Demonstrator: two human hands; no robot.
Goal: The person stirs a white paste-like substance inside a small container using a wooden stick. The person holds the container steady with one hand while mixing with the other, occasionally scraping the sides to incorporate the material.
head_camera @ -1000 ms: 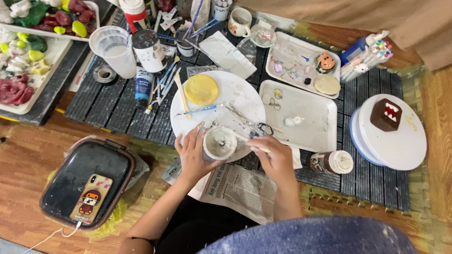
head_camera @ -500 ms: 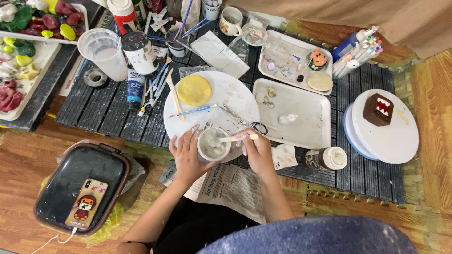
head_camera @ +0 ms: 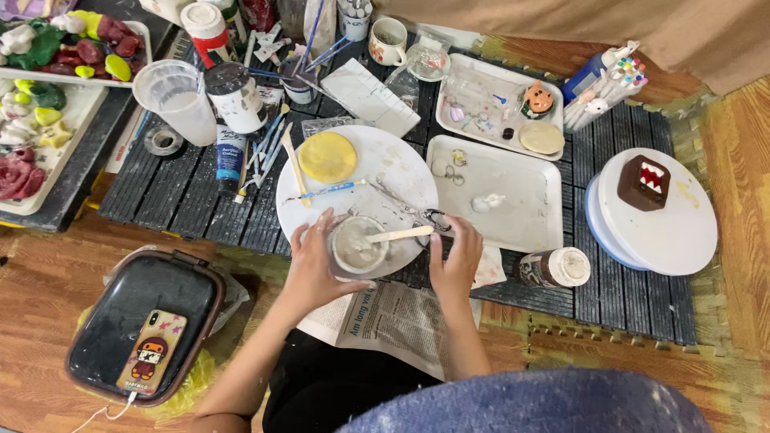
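While my left hand (head_camera: 314,265) wraps around the side of a small clear cup (head_camera: 358,245) of pale grey paste, my right hand (head_camera: 454,261) holds a flat wooden stick (head_camera: 399,235) whose far end lies in the paste; the left grip is closed on the cup, the right grip is pinched shut on the stick's near end. The cup sits at the near edge of a round white plate (head_camera: 401,172) — this plate also carries a yellow disc (head_camera: 327,157), a thin blue-handled tool (head_camera: 327,191) and a second wooden stick (head_camera: 293,164); a pair of small scissors (head_camera: 435,218) lies just beside my right fingers. The plate rests on a dark slatted mat (head_camera: 176,192) spread on the wooden floor (head_camera: 48,281); folded newspaper (head_camera: 393,321) lies under my wrists at the mat's near edge.

To the right of the plate is a white rectangular tray (head_camera: 513,208) with a small white lump on it; behind it, a second tray (head_camera: 481,88) holds a small orange figure (head_camera: 538,100) and a pale disc (head_camera: 541,137). Further right, a white turntable (head_camera: 674,232) bears a brown block-shaped figure (head_camera: 644,182); a small jar (head_camera: 555,268) lies on its side near my right hand. To the left stand a clear plastic cup (head_camera: 178,100), a paint jar (head_camera: 235,96) and a blue tube (head_camera: 229,155); on the floor nearer me, a phone (head_camera: 151,362) rests on a black case (head_camera: 120,313).
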